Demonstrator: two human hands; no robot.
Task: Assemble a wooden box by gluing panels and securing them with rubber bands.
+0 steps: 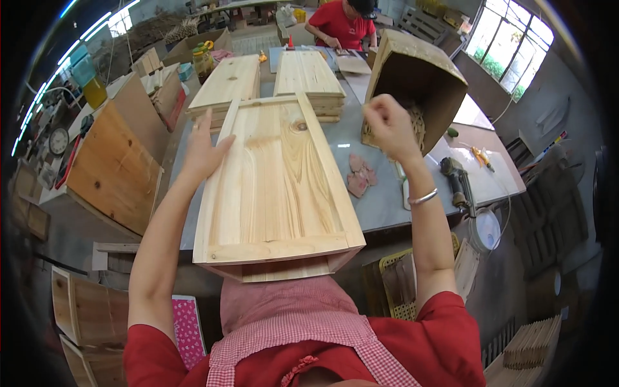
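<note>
A pale wooden box (274, 174) lies in front of me with its framed panel upward and a hollow end toward my apron. My left hand (203, 151) rests along its left edge, thumb on the upper face and fingers stretched out. Raised at the mouth of a tipped cardboard box (422, 55), my right hand (391, 126) has its fingers curled closed. Whatever they may hold is hidden. Inside the cardboard box lie many small light-brown pieces (416, 122).
Two stacks of wooden panels (225, 80) (309, 74) stand beyond the box. Pinkish scraps (361, 175) and a pneumatic nail gun (458, 184) lie on the grey table (387, 206). Across it, a person in red (345, 29) works. A wooden cabinet (116, 168) stands left.
</note>
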